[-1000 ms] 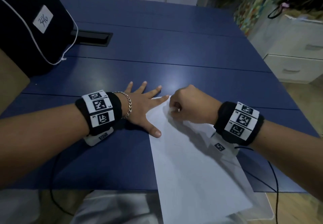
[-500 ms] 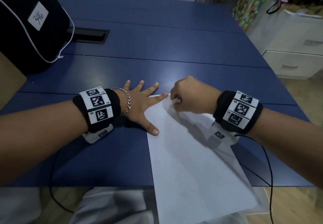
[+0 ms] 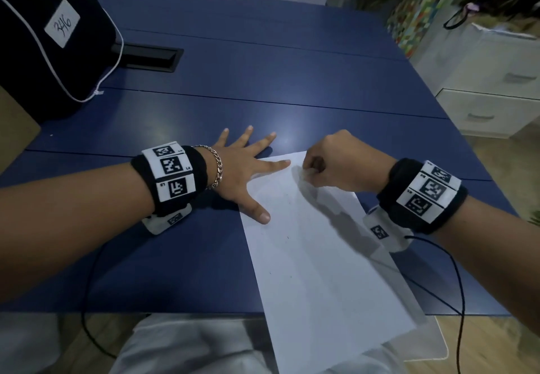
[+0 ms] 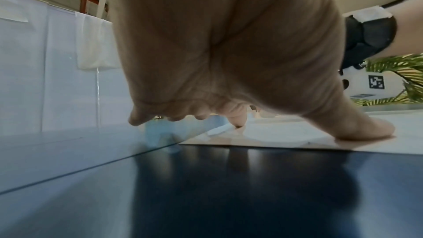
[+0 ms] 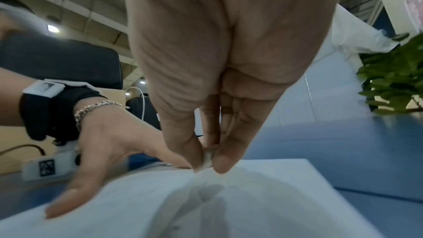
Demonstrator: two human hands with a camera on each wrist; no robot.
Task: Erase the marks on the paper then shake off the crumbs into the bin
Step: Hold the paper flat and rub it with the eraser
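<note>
A white sheet of paper (image 3: 315,257) lies slanted on the blue table (image 3: 263,81), its near end hanging over the front edge. My left hand (image 3: 245,169) lies flat with fingers spread, index finger and thumb pressing the paper's far left corner. My right hand (image 3: 336,163) pinches a small white eraser (image 5: 207,158) between thumb and fingertips and holds it down on the paper (image 5: 228,196) near its far edge. Tiny dark crumbs (image 3: 287,238) speckle the sheet. In the left wrist view the left hand (image 4: 228,61) fills the frame, its thumb on the paper (image 4: 297,140).
A black bag (image 3: 43,38) with a label reading 346 stands at the table's far left, beside a black cable slot (image 3: 149,58). White drawers (image 3: 491,87) stand to the right. Black wrist cables (image 3: 458,286) trail off the front edge. No bin is in view.
My right hand with the eraser has shifted slightly across the paper's far edge. The left hand keeps pressing the same corner. The view has tilted a little.
</note>
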